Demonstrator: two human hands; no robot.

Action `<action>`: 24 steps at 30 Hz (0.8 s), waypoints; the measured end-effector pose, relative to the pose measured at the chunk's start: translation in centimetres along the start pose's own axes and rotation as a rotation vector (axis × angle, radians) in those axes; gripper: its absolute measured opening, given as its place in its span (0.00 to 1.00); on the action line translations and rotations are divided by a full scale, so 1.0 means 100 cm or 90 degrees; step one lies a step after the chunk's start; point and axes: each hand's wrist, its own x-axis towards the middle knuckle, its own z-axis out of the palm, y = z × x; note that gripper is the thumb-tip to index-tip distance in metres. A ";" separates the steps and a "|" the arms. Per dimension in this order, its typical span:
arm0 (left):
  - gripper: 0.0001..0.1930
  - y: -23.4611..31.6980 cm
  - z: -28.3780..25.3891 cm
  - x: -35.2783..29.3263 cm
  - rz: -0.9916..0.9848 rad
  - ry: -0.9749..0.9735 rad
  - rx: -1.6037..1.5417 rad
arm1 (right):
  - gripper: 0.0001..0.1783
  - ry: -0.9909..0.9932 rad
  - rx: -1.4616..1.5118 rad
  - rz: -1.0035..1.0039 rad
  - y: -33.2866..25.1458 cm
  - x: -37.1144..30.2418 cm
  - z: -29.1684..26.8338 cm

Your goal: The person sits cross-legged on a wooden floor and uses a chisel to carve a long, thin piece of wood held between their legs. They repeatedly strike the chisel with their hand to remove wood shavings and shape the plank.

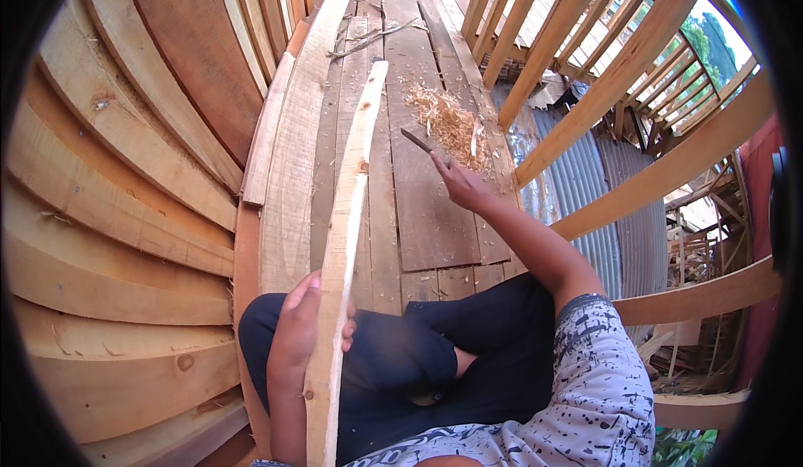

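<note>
A long pale wooden strip [341,241] with a few knots runs from my lap out over the floorboards. My left hand [303,321] is wrapped round it near its lower part, thumb on one side and fingertips on the other. Off to the right, my right hand [460,184] grips a knife [416,140] with a dark blade pointing up and left. The knife is apart from the strip, and its handle is mostly hidden in my fist. Beyond it lies a heap of curled wood shavings [452,120].
A plank wall [125,258] stands close on my left, with a loose board [301,166] along its foot. Wooden railing posts [602,78] line the right side, above corrugated metal sheets [585,191]. My crossed legs [393,350] rest on the plank floor [381,216]. Thin sticks [372,39] lie farther off.
</note>
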 end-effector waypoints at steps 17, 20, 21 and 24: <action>0.18 0.002 -0.009 -0.002 -0.007 -0.011 0.010 | 0.44 -0.001 -0.020 0.049 -0.009 0.050 0.015; 0.19 0.001 -0.011 0.001 -0.009 -0.027 0.019 | 0.46 -0.020 -0.011 -0.013 -0.006 0.041 0.016; 0.19 0.001 -0.009 0.001 -0.010 -0.030 0.026 | 0.46 -0.007 -0.016 0.009 0.000 0.039 0.020; 0.20 0.001 -0.006 0.003 -0.010 -0.032 0.035 | 0.45 0.022 -0.029 0.088 0.010 0.039 0.024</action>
